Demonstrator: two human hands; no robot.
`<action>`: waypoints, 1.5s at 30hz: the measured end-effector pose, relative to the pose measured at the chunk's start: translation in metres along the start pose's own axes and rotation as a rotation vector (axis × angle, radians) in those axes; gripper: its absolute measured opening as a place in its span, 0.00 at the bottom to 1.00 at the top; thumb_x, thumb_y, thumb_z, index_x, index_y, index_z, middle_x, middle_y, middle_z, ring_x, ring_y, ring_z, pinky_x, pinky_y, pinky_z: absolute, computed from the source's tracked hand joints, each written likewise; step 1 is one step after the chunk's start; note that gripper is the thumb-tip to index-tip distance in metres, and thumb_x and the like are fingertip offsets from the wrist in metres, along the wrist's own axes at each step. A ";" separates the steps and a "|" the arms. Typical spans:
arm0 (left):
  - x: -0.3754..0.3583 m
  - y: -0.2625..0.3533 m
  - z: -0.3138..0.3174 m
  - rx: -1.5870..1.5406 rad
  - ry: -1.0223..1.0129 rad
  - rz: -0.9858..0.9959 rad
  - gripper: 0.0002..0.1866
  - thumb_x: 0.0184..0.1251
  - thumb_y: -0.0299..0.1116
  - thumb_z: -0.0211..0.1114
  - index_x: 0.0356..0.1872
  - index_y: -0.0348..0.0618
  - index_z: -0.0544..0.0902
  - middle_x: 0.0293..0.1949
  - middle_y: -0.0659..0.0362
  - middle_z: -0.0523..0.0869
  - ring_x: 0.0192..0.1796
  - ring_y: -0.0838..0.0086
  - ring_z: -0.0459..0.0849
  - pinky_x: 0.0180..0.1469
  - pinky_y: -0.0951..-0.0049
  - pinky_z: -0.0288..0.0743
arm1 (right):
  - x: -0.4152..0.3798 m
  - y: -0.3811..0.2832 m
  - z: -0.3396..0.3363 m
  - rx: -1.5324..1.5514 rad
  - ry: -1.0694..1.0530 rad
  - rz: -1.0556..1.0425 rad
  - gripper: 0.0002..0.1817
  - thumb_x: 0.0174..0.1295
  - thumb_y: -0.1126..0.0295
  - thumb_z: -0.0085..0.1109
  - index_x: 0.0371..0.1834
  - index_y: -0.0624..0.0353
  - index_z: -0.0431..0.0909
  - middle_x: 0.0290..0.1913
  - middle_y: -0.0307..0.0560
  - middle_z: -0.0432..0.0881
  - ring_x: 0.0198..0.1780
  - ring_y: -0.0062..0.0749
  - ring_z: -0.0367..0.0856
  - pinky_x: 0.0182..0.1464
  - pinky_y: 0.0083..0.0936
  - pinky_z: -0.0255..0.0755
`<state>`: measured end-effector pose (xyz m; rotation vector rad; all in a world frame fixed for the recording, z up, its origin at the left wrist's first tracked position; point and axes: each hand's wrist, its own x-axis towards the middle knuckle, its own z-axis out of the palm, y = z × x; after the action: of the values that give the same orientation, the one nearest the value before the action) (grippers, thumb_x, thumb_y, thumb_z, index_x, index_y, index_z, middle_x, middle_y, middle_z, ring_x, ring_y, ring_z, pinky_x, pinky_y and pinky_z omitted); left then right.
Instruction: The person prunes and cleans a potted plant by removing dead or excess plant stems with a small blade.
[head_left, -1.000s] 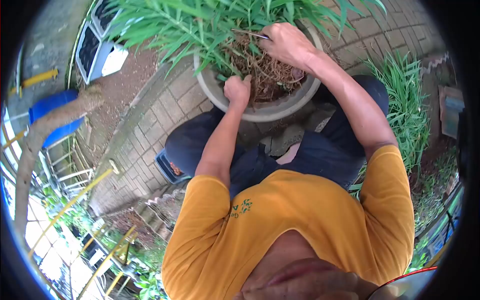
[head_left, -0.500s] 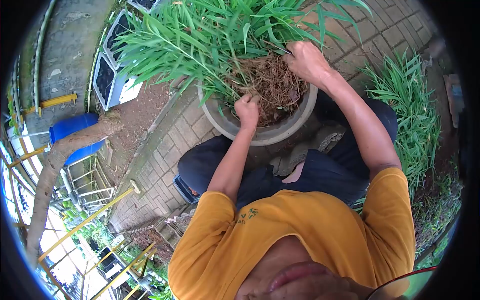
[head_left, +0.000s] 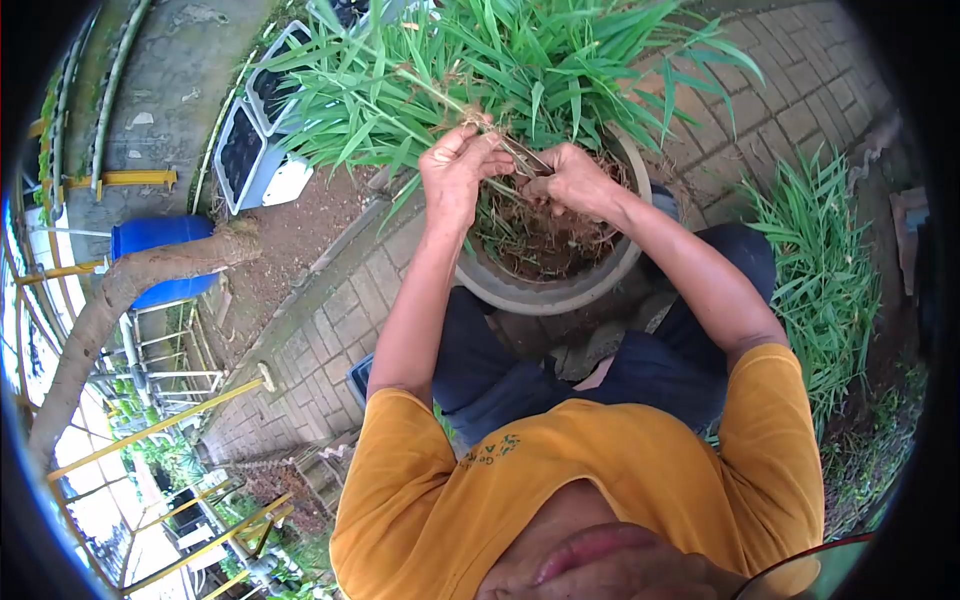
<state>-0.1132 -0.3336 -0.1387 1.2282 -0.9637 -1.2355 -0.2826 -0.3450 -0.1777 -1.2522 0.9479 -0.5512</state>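
Observation:
A grey round pot [head_left: 520, 298] stands between my knees on the brick paving. It holds brown roots and soil and a bushy plant with long green leaves [head_left: 500, 60]. My left hand [head_left: 455, 170] is raised over the pot's left side and pinches a thin plant stem [head_left: 440, 95] near its base. My right hand [head_left: 572, 182] is beside it over the pot, closed on a small metal tool [head_left: 517, 157] whose tip points at the same stem. The tool is mostly hidden in the fingers.
Cut green leaves [head_left: 815, 260] lie in a heap on the right. Brick paving [head_left: 310, 310] runs to the left, with white planter boxes [head_left: 255, 150], a blue barrel [head_left: 160, 240], a tree trunk [head_left: 110, 300] and yellow railings [head_left: 150, 425] beyond.
My left hand has left the pot's soil and risen to grasp a stem. My right hand has come in from the pot's far right to meet it. The camera view has shifted.

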 end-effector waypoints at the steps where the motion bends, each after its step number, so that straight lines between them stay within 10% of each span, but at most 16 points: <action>1: 0.002 0.008 0.004 -0.064 -0.001 0.037 0.11 0.62 0.22 0.64 0.44 0.27 0.80 0.35 0.52 0.85 0.30 0.71 0.85 0.35 0.71 0.84 | 0.005 0.000 -0.001 0.089 -0.009 -0.011 0.10 0.51 0.73 0.65 0.35 0.66 0.83 0.22 0.41 0.80 0.16 0.19 0.70 0.19 0.19 0.66; 6: -0.012 0.012 -0.016 0.226 0.422 0.321 0.14 0.66 0.28 0.64 0.48 0.30 0.81 0.35 0.54 0.85 0.31 0.74 0.83 0.33 0.77 0.78 | 0.016 -0.021 -0.010 0.303 0.087 0.012 0.11 0.62 0.69 0.58 0.33 0.69 0.82 0.24 0.46 0.83 0.15 0.17 0.71 0.16 0.13 0.59; 10: -0.020 -0.008 -0.039 0.252 0.096 -0.048 0.14 0.67 0.35 0.63 0.46 0.33 0.83 0.34 0.57 0.86 0.33 0.77 0.83 0.37 0.77 0.79 | 0.025 -0.031 0.012 0.581 0.086 0.039 0.13 0.62 0.68 0.58 0.29 0.70 0.82 0.20 0.49 0.81 0.13 0.20 0.70 0.15 0.18 0.60; 15: -0.030 0.003 -0.054 0.054 -0.054 -0.152 0.15 0.64 0.28 0.64 0.50 0.32 0.80 0.34 0.58 0.87 0.34 0.78 0.83 0.37 0.79 0.78 | 0.033 -0.042 0.027 0.057 -0.066 0.098 0.13 0.62 0.68 0.56 0.36 0.69 0.83 0.25 0.46 0.83 0.15 0.19 0.71 0.15 0.18 0.59; 25: -0.035 -0.025 -0.092 -0.125 0.246 -0.318 0.11 0.62 0.21 0.58 0.45 0.30 0.77 0.34 0.51 0.85 0.33 0.67 0.86 0.36 0.68 0.83 | 0.037 -0.055 -0.012 0.222 0.850 -0.348 0.17 0.62 0.63 0.56 0.44 0.66 0.81 0.29 0.47 0.84 0.21 0.22 0.76 0.22 0.21 0.69; 28: -0.024 -0.032 -0.092 -0.106 0.169 -0.418 0.11 0.63 0.21 0.56 0.46 0.28 0.77 0.37 0.49 0.85 0.37 0.65 0.87 0.40 0.67 0.84 | 0.025 -0.062 -0.027 -0.540 0.444 -0.074 0.25 0.60 0.58 0.59 0.52 0.69 0.79 0.30 0.50 0.84 0.21 0.24 0.77 0.24 0.23 0.72; 31: -0.033 -0.033 -0.072 -0.063 -0.036 -0.522 0.12 0.64 0.22 0.57 0.47 0.28 0.77 0.38 0.48 0.86 0.40 0.65 0.87 0.44 0.68 0.83 | 0.020 -0.064 -0.003 -0.239 0.326 0.082 0.35 0.57 0.52 0.64 0.55 0.75 0.75 0.21 0.42 0.79 0.13 0.19 0.68 0.18 0.20 0.61; 36: -0.046 -0.030 -0.051 -0.026 -0.375 -0.581 0.11 0.64 0.25 0.60 0.45 0.31 0.80 0.39 0.49 0.86 0.38 0.71 0.86 0.44 0.73 0.81 | 0.042 -0.058 0.009 0.011 0.061 0.060 0.18 0.54 0.67 0.66 0.45 0.67 0.81 0.20 0.39 0.78 0.13 0.15 0.68 0.15 0.16 0.55; 45: -0.056 -0.071 -0.038 0.293 -0.162 -0.336 0.12 0.58 0.30 0.69 0.38 0.33 0.81 0.32 0.56 0.85 0.29 0.77 0.83 0.32 0.79 0.75 | 0.073 -0.033 0.036 0.322 0.264 -0.049 0.09 0.58 0.68 0.63 0.31 0.63 0.82 0.19 0.40 0.79 0.13 0.17 0.69 0.14 0.18 0.57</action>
<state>-0.0939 -0.2676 -0.2085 1.5863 -1.1162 -1.5116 -0.2096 -0.3927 -0.1667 -0.9287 1.0024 -0.8872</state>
